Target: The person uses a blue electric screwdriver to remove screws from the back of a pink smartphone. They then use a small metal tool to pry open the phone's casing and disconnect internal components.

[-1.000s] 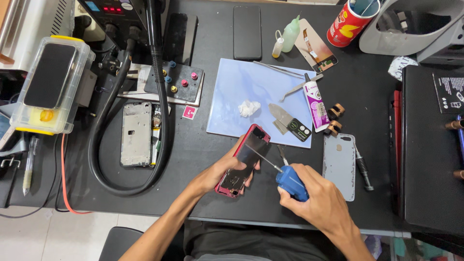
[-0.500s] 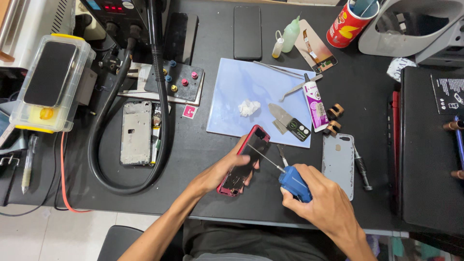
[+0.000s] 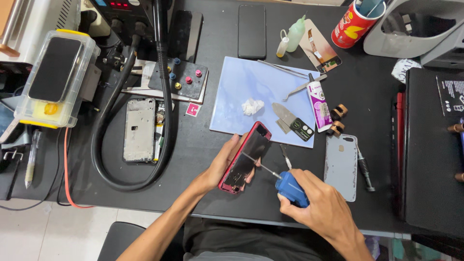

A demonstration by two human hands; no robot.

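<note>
My left hand [image 3: 223,163] grips a red-framed phone [image 3: 245,157] from its left side, holding it tilted on the black table [image 3: 203,145]. My right hand [image 3: 319,205] is closed around a blue-handled screwdriver [image 3: 289,187]. Its thin metal shaft reaches up and left, and the tip rests on the phone's open inside near the middle. A grey phone back cover [image 3: 341,166] lies just right of the screwdriver.
A light blue mat [image 3: 251,92] holds a crumpled white tissue [image 3: 252,106], a metal pry blade, tweezers [image 3: 302,87] and a small glue tube [image 3: 319,104]. A bare phone frame [image 3: 139,129] lies left inside a loop of black hose [image 3: 164,116]. A red can [image 3: 349,24] and bottles stand behind.
Both hands stay almost still; the screwdriver tip remains on the phone, with only a slight shift of the right hand.
</note>
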